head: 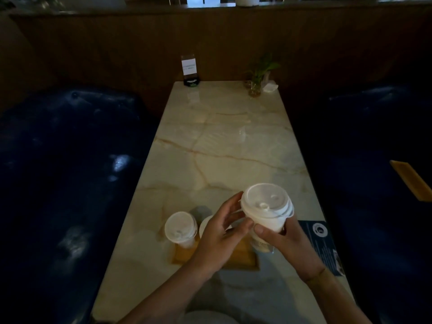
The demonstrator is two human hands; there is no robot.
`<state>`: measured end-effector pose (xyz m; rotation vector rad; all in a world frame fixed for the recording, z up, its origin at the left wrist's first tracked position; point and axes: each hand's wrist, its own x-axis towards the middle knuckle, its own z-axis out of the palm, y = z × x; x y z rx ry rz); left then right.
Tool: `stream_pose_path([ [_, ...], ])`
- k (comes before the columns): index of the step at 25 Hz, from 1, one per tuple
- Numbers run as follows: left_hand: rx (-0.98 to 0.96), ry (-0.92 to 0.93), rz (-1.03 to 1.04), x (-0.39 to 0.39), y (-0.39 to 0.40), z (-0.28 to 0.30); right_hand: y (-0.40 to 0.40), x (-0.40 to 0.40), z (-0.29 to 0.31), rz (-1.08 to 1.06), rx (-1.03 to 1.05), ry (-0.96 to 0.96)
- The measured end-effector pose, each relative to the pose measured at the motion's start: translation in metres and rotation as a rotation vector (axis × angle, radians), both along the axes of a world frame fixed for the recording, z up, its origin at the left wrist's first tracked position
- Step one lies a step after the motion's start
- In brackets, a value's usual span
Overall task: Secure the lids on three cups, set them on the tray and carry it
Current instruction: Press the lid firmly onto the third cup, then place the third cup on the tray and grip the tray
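Note:
I hold a white paper cup [268, 220] with a white lid [266, 199] tilted above the table. My right hand [285, 242] grips its lower body from the right. My left hand [222, 230] touches the cup's left side, its fingers curved around the lid's rim. A second lidded white cup [181, 226] stands on the left part of a yellow-brown tray [187, 254]. A third cup [205, 224] stands on the tray just behind my left hand and is mostly hidden.
The marble table [222, 148] runs away from me between dark blue benches [58, 171]. A sign holder [189, 69] and a small plant in a glass [256, 85] stand at its far end. A dark leaflet [322, 244] lies at the right edge, and a glass [261, 246] stands under my right hand.

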<state>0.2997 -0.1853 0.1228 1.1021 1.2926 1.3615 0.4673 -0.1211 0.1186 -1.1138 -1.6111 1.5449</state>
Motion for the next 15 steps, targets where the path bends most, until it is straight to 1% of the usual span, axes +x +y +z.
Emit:
stream_pose_path([
  [5,-0.024,-0.003,-0.016,0.012,-0.01,-0.021,-0.001,0.02,-0.024,0.1,-0.081,-0.075],
  [8,-0.062,-0.004,-0.029,0.02,-0.017,-0.035,-0.006,0.029,-0.04,0.085,-0.059,-0.104],
  [12,-0.143,-0.008,-0.009,0.033,-0.028,-0.058,-0.011,0.037,-0.058,0.051,-0.059,-0.072],
  [15,-0.211,-0.061,-0.044,0.04,-0.035,-0.076,-0.012,0.041,-0.075,0.04,-0.033,-0.104],
])
